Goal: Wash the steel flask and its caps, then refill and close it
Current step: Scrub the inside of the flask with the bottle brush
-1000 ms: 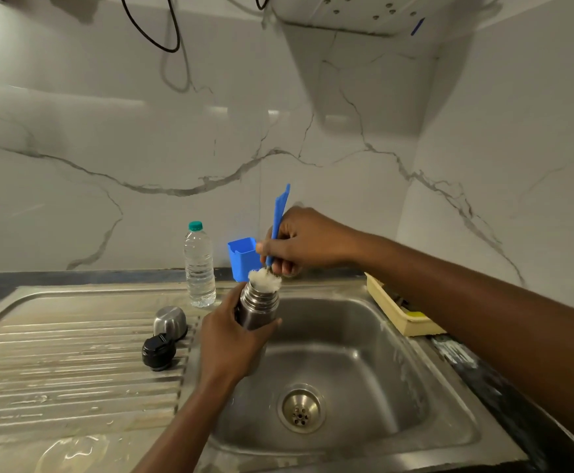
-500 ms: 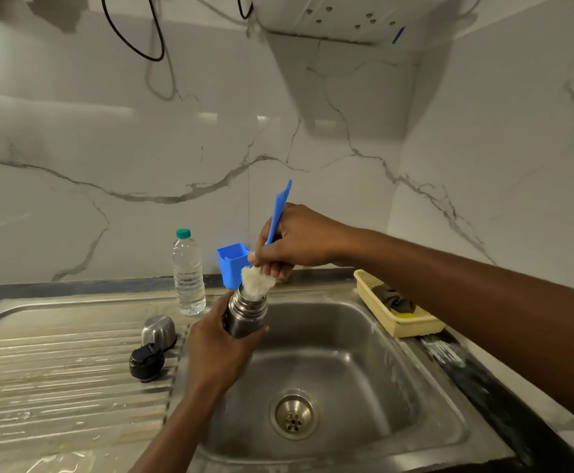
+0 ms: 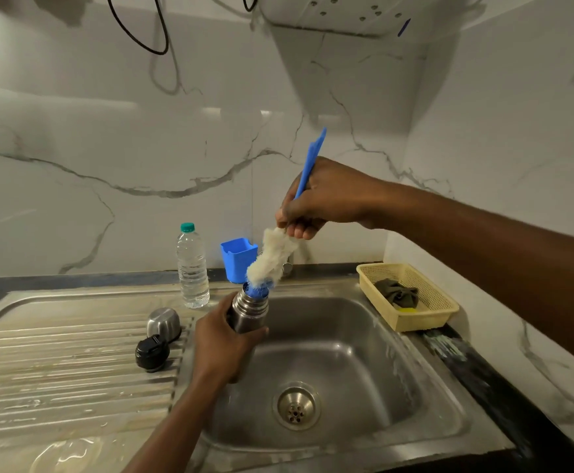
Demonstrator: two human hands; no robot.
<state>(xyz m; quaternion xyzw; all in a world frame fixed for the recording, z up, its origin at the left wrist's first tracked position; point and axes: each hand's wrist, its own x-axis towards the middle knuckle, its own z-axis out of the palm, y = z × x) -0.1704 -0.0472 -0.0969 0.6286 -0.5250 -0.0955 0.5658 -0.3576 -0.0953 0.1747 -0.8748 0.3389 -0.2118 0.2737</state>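
The left hand [image 3: 224,343] wraps the steel flask [image 3: 248,310] mid-body — smooth steel, likely slippery (rigid, probably light if empty) — while the right hand [image 3: 326,199] clasps the brush [image 3: 272,257] handle, its bristles soft.

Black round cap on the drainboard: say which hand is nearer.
Left. The left hand is just right of the black round cap; the right hand is higher, farther right.

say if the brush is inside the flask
Mostly out: bottle brush bristles show above the steel flask mouth, only its blue tip inside.
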